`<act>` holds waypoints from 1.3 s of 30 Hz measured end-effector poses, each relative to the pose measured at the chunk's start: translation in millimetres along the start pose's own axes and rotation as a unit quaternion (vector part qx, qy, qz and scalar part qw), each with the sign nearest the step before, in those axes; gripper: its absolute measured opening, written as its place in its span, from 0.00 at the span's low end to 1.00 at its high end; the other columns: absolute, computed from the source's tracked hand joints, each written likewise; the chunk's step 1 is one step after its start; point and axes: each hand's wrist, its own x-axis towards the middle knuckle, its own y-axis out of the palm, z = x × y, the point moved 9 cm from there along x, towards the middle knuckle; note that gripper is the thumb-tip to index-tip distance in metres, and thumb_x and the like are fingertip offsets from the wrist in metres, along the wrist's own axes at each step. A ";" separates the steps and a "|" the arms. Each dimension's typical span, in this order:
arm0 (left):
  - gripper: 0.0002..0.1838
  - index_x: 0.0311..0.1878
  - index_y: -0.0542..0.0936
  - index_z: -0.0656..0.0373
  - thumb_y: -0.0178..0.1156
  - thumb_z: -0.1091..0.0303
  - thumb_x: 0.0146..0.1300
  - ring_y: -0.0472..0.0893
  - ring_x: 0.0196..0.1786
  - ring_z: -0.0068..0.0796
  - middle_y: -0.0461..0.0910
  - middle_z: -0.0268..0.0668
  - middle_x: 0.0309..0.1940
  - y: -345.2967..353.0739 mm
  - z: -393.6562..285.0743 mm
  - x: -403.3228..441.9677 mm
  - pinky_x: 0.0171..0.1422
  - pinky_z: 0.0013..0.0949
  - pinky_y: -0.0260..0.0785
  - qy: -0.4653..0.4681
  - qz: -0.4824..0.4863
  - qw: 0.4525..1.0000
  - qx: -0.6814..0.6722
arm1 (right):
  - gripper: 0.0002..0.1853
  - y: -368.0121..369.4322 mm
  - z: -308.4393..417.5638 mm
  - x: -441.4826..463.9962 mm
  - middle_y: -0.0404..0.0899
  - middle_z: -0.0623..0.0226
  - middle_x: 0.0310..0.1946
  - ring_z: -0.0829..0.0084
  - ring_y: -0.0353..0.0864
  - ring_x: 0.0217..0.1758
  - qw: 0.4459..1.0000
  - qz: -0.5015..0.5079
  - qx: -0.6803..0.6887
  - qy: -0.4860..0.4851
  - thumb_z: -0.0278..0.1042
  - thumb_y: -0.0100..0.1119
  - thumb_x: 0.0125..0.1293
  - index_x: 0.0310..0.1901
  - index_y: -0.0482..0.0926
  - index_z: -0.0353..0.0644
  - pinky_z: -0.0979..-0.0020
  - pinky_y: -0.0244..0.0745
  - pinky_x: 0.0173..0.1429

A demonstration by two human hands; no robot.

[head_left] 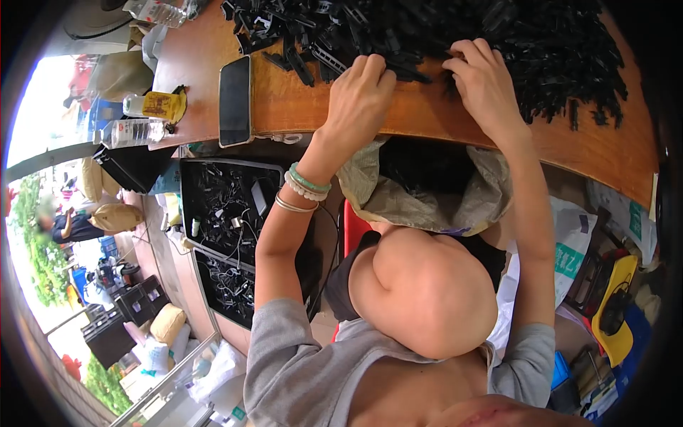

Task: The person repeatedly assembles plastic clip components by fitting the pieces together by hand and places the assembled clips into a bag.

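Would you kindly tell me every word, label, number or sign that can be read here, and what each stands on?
Nothing can be read with certainty.
Yellow-wrapped container: print too blurred.
Clear bottles: red print, too small.
White bag with green panel: sideways white characters, too blurred.

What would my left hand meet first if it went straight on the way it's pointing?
Your left hand would likely meet the pile of black pieces on the table first; depth is unclear, so it may already be touching.
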 end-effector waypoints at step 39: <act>0.15 0.47 0.77 0.64 0.63 0.76 0.55 0.78 0.30 0.52 0.79 0.50 0.29 -10.7 -45.8 -18.8 0.33 0.39 0.71 -0.178 0.081 0.883 -0.427 | 0.19 -42.4 31.5 -64.0 0.79 0.59 0.35 0.61 0.77 0.36 0.913 -0.092 0.373 0.139 0.22 0.70 0.47 0.44 0.79 0.35 0.67 0.72 0.41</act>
